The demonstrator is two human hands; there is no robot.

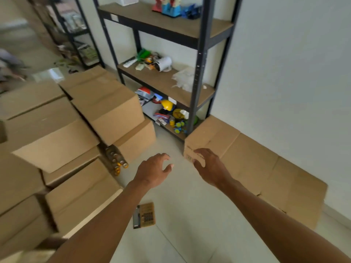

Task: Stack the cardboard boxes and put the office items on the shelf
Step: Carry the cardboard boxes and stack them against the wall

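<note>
The closed brown cardboard box (210, 137) is seen just beyond the empty, loosely spread right hand (209, 166), nearer than the equally empty left hand (153, 170).

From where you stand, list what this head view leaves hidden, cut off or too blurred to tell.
- Far shelving and floor clutter, upper left: motion-blurred, contents unreadable.
- Print on the cardboard box by the right hand: too small, and partly behind the fingers.
- Calculator on the floor: its left edge lies behind the left forearm.
- Shelf top level: cut off by the upper edge.
- Tape rolls: wedged between boxes, count unclear.
</note>
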